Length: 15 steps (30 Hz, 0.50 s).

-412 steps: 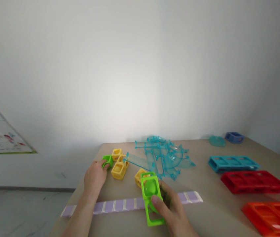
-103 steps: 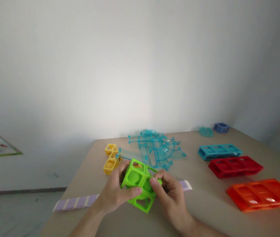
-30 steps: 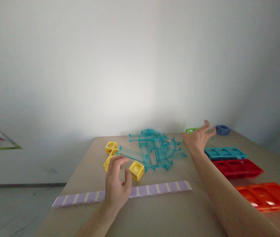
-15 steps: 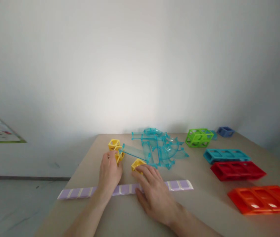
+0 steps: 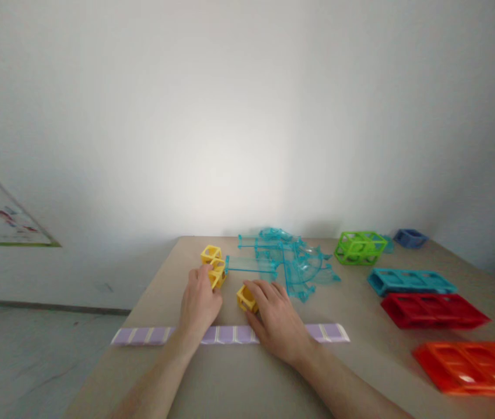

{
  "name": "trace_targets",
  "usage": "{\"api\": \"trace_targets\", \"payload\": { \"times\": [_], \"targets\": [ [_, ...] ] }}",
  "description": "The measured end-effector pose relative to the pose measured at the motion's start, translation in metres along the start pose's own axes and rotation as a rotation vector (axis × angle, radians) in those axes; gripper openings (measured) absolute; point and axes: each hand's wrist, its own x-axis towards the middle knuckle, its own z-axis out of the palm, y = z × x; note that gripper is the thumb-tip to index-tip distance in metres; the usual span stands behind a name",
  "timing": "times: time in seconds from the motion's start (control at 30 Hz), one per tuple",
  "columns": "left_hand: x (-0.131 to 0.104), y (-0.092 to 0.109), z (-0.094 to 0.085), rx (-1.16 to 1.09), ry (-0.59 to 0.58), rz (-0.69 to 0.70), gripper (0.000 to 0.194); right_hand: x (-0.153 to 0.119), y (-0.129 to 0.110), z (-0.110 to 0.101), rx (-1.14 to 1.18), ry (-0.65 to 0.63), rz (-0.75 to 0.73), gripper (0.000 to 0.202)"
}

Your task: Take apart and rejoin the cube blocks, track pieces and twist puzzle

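On the left of the table, my left hand [image 5: 201,297] is closed on a yellow open-frame block [image 5: 216,273]. Just behind it sits a smaller yellow cube frame [image 5: 211,254]. My right hand [image 5: 277,317] grips another yellow cube frame [image 5: 246,298], thumb in front and fingers over its right side. A translucent blue track piece [image 5: 250,265] lies behind the two hands, its left end close to the left-hand block; whether they touch I cannot tell. Beneath both wrists runs a purple strip with pale cross bands [image 5: 151,336].
Several translucent blue track pieces [image 5: 291,262] are heaped at the back middle. On the right stand a green frame block [image 5: 360,248], a small dark blue one [image 5: 410,238], and long teal [image 5: 413,281], red [image 5: 435,310] and orange [image 5: 477,368] frames. A wall [image 5: 247,116] borders the back.
The right hand's thumb has closed in on its yellow cube. The blue track piece, slanted before, now lies nearly level across the view. The whole view has shifted slightly.
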Motion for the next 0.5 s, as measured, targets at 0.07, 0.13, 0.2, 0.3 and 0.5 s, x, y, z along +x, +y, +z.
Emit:
{"api": "trace_targets", "payload": {
  "times": [0.07, 0.13, 0.2, 0.3, 0.5],
  "targets": [
    [0.0004, 0.0005, -0.0003, 0.008, 0.018, -0.017, 0.037, 0.0015, 0.0010, -0.0001, 0.040, 0.008, -0.003, 0.048],
    [0.0019, -0.0009, -0.0005, 0.006, 0.023, 0.008, 0.032, 0.0021, 0.0025, 0.0008, 0.102, 0.046, -0.008, 0.047],
    [0.0038, -0.0034, -0.0007, -0.004, 0.025, 0.036, 0.030, 0.0011, 0.0037, 0.0019, 0.173, 0.096, -0.011, 0.047],
    [0.0061, -0.0067, -0.0012, -0.026, 0.006, 0.053, 0.033, -0.0019, 0.0046, 0.0023, 0.246, 0.163, -0.015, 0.049],
    [0.0082, -0.0081, -0.0023, -0.070, -0.082, 0.084, 0.040, -0.0031, 0.0058, 0.0026, 0.369, 0.313, -0.010, 0.038]
  ]
}}
